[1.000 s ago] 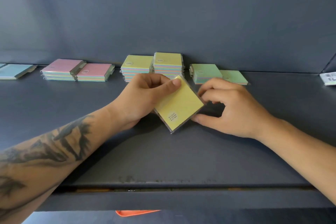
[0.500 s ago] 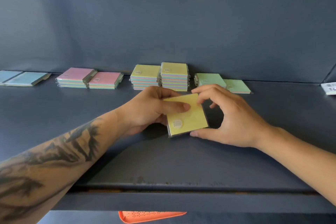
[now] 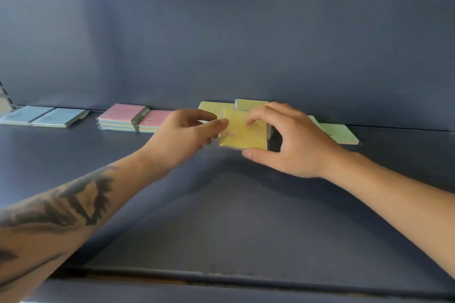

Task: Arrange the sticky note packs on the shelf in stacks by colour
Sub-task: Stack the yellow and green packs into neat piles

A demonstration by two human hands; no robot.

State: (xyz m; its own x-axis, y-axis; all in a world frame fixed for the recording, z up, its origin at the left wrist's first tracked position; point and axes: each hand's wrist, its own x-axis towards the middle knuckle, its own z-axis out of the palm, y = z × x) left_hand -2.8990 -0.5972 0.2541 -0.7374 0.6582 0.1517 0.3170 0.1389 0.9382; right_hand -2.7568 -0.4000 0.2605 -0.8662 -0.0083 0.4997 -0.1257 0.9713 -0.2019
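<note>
A yellow sticky note pack (image 3: pixel 242 134) is held above the dark shelf (image 3: pixel 221 216), just in front of the two yellow stacks (image 3: pixel 214 106) at the back wall. My left hand (image 3: pixel 182 135) pinches its left edge with thumb and fingers. My right hand (image 3: pixel 288 138) grips its right side, fingers on top and thumb under the near edge. Two pink stacks (image 3: pixel 125 115) stand to the left, blue packs (image 3: pixel 46 117) at the far left, green packs (image 3: pixel 338 133) to the right, partly hidden by my right hand.
The shelf's tall dark back panel (image 3: pixel 221 44) rises right behind the stacks. The shelf's front lip (image 3: pixel 221 280) runs across the bottom of the view.
Both hands have carried the yellow pack away from me toward the yellow stacks, and it has turned square to the shelf. The camera has tilted upward.
</note>
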